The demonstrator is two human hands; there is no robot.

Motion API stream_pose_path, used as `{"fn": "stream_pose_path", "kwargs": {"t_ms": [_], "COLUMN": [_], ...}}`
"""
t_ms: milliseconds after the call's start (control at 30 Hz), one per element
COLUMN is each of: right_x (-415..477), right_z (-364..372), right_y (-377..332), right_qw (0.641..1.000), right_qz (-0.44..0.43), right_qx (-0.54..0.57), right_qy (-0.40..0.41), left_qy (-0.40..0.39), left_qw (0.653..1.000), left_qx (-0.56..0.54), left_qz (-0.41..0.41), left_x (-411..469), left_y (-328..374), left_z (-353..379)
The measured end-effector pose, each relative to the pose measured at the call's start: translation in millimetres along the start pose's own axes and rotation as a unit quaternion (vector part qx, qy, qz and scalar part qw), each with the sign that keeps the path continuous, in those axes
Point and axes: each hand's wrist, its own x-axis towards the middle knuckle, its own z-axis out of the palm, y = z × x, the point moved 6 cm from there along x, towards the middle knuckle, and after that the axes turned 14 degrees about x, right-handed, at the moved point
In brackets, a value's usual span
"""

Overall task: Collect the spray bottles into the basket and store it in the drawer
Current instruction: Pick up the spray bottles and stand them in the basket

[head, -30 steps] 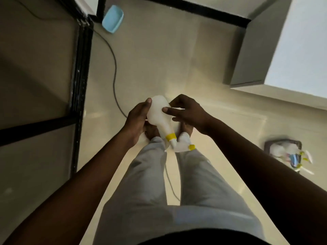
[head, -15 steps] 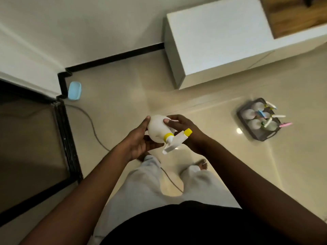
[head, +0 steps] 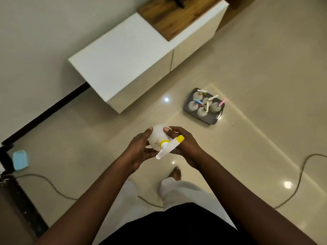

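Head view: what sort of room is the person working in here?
Probably a living room at home: a low white cabinet with a wooden top panel against the wall, glossy floor tiles, and a loose cable trailing across them.

Bare forearms, no sleeves reaching the wrists, no rings or watch showing on the left hand (head: 139,152) or the right hand (head: 187,147). Black top (head: 169,225), loose pale trousers (head: 178,191), bare foot (head: 175,174).
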Motion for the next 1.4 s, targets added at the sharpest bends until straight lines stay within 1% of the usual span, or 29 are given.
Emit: {"fn": "stream_pose_path", "kwargs": {"t_ms": [100,233,367,500,667,800,867,933,1033,1100,1167,1267,1400], "right_x": [-4,-3,5,22,49,69,79,94,119,144,172,216,278], "right_z": [-53,-103,-143,-180,-227,-262,-282,-303,-333,-358,-378,-406,-442], "right_y": [-19,-40,-55,-77,-110,-135,-147,-156,-165,-166,-166,-159,-134], "right_qw": [0.999,0.997,0.992,0.983,0.973,0.966,0.965,0.964,0.962,0.967,0.971,0.973,0.975], "right_qz": [-0.010,-0.013,-0.011,-0.019,-0.019,0.001,0.004,0.004,0.009,0.016,0.022,0.042,0.086], "right_qx": [0.026,0.053,0.078,0.099,0.118,0.136,0.124,0.108,0.115,0.065,0.015,-0.044,-0.049], "right_qy": [0.026,0.058,0.101,0.154,0.198,0.218,0.233,0.241,0.248,0.244,0.237,0.221,0.198], "left_qy": [-0.021,-0.041,-0.051,-0.037,-0.061,-0.102,-0.104,-0.083,-0.054,-0.037,-0.024,-0.004,0.013], "left_qw": [0.999,0.997,0.991,0.982,0.967,0.962,0.961,0.958,0.952,0.951,0.955,0.962,0.965], "left_qx": [0.039,0.072,0.123,0.182,0.244,0.239,0.240,0.259,0.292,0.297,0.282,0.239,0.210], "left_qz": [0.008,-0.002,-0.026,-0.038,-0.042,-0.080,-0.088,-0.091,-0.081,-0.080,-0.089,-0.134,-0.157], "left_x": [11,25,49,90,134,161,176,194,225,251,277,321,388], "left_y": [18,40,59,80,112,132,142,149,152,148,141,122,99], "left_z": [56,114,161,203,258,299,320,338,362,377,390,407,425]}}
